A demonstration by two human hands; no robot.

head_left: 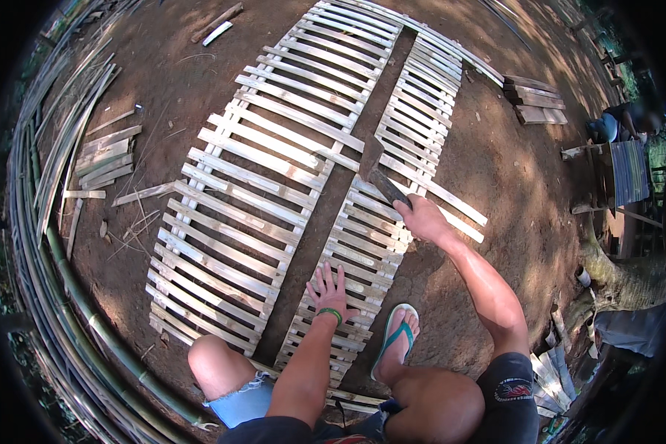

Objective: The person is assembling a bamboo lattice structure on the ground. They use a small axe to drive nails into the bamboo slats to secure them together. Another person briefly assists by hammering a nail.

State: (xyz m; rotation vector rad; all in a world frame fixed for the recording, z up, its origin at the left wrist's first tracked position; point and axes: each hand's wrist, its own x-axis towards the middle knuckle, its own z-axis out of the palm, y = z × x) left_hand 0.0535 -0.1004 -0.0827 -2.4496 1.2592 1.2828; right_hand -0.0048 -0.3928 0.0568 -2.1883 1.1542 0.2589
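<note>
Two panels of split-bamboo slats lie side by side on the ground, a wider slatted panel (237,200) to the left and a narrower slatted panel (422,111) to the right. A strip of bare earth runs between them. My left hand (331,294), a green band at its wrist, rests with fingers spread on the near part of the narrower panel. My right hand (423,219) is closed round the dark handle of a machete (372,157). Its brownish blade is over the gap between the panels. Beside that hand, two longer slats (451,205) stick out to the right.
Long bamboo poles (89,318) curve along the left side. Short cut slats (109,155) lie in a pile left of the panels. Wooden boards (534,100) are stacked at the far right. A tree trunk (614,274) stands right. My sandalled foot (399,337) is beside the narrower panel.
</note>
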